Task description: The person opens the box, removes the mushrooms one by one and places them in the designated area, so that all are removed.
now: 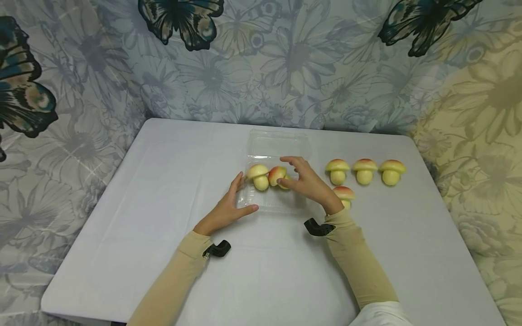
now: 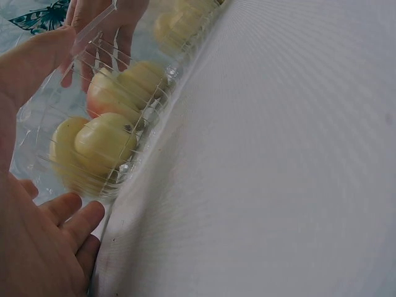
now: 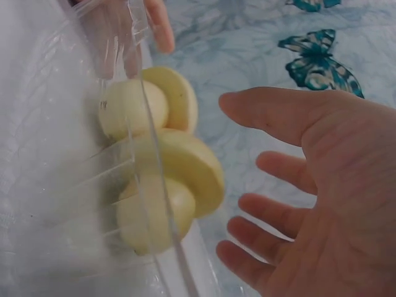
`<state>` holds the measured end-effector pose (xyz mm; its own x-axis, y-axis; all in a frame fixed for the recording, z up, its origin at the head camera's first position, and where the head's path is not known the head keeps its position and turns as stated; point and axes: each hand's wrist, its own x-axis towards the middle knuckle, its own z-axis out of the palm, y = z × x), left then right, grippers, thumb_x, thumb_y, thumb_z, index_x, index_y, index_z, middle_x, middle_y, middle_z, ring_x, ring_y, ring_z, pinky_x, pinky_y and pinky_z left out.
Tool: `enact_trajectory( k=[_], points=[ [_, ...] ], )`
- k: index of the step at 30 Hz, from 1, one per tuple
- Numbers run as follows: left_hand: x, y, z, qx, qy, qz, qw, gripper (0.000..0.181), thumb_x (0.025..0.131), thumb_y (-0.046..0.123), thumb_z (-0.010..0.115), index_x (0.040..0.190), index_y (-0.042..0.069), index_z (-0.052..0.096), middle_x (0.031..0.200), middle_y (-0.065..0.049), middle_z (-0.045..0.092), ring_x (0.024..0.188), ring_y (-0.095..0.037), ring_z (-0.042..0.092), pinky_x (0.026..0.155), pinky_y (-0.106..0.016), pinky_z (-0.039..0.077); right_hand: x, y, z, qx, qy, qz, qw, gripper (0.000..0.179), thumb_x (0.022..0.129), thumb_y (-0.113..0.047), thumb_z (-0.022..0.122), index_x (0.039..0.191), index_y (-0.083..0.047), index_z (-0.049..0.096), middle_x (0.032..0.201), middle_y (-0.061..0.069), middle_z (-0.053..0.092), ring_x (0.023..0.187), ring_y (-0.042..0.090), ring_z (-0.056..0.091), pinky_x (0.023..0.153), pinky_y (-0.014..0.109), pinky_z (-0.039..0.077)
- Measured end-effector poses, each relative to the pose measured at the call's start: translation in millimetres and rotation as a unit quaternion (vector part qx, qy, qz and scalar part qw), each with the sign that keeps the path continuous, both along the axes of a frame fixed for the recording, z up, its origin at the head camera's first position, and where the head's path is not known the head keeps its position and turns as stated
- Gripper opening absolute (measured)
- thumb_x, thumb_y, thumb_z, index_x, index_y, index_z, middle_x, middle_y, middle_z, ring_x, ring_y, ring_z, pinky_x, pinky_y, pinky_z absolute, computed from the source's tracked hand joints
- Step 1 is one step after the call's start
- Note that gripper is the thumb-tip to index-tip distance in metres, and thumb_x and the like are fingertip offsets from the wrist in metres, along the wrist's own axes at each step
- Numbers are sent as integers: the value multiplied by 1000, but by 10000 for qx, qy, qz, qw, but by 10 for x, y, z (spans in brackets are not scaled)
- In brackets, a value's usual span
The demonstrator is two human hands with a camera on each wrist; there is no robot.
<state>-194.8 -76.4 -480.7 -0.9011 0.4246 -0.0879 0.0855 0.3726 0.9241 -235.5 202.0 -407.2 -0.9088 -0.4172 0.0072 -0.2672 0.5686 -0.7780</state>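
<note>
A clear plastic clamshell box (image 1: 265,202) lies on the table with its lid (image 1: 279,144) folded back. Inside it are two toy mushrooms with pale yellow stems: one with a yellow cap (image 1: 258,171) at left, another with a red-tinged cap (image 1: 276,174) leaning beside it. My left hand (image 1: 224,210) is at the box's left side, fingers spread, thumb by the front rim. Over the box's right side, my right hand (image 1: 308,183) has its fingers loosely bent. The right wrist view shows a gap between that palm (image 3: 346,185) and the mushrooms (image 3: 192,167).
Three more mushrooms stand in a row to the right of the box, the middle one (image 1: 364,171) red-topped. A further mushroom (image 1: 344,194) sits in front of them, partly hidden by my right wrist. Flowered cloth (image 1: 228,81) with butterflies hangs behind the white table (image 1: 155,190).
</note>
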Motion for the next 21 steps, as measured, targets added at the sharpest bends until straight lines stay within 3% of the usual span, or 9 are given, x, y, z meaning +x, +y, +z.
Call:
enact_trajectory(
  k=[10,21],
  points=[
    [-1,5,4,15,72,12,10000,117,85,54,77,164,26,-4,170,8,16,158,-21,19,126,-60,13,-8,-13,-49,110,-43,106,9999,65,94,-24,73,149,-6,44,155,18,37,144,37,35,114,61,35],
    [-3,8,7,37,82,14,10000,116,86,53,77,164,26,-4,170,8,16,157,-20,21,126,-60,14,8,-60,-116,171,38,231,9996,58,91,-17,76,143,-4,52,147,19,46,135,36,43,107,58,43]
  ],
)
